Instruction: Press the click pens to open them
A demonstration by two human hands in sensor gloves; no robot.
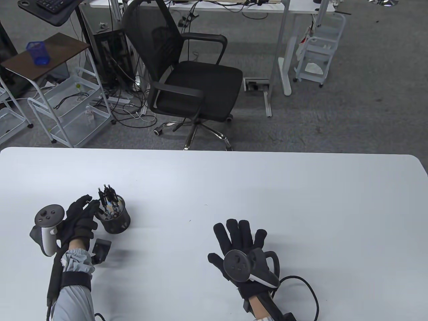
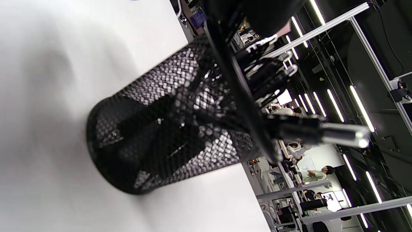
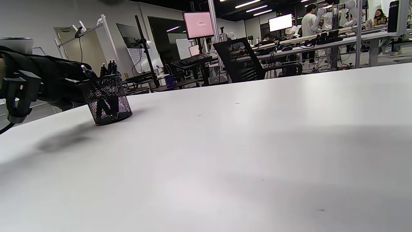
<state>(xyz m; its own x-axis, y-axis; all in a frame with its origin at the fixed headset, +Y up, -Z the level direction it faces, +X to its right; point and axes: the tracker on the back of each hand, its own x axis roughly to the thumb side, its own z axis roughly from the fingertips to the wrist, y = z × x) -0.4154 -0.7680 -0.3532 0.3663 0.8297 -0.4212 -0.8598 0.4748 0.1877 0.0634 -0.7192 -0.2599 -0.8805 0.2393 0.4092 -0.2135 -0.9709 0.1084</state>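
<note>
A black mesh cup [image 1: 115, 219] stands upright on the white desk [image 1: 234, 187], toward its left side. Several click pens [image 1: 108, 195] stand in the cup, their tops above the rim and leaning to the far left. In the left wrist view the cup [image 2: 167, 129] fills the frame, with one pen's silver end [image 2: 346, 134] nearest the camera.

The left hand [image 1: 80, 217] lies just beside the cup on its left, fingers [image 1: 87, 204] reaching to the rim and the pen tops. Whether they pinch a pen or only touch cannot be told: the contact is hidden in the table view and blurred in the left wrist view. In the right wrist view the left hand [image 3: 48, 85] shows dark behind the cup [image 3: 107, 100].

The right hand [image 1: 242, 245] lies flat on the desk, palm down, fingers spread and straight, holding nothing, well apart from the cup to its right.

A small black block [image 1: 100, 250] sits by the left wrist. Beyond the desk stands a black chair [image 1: 187, 73] on grey carpet.
</note>
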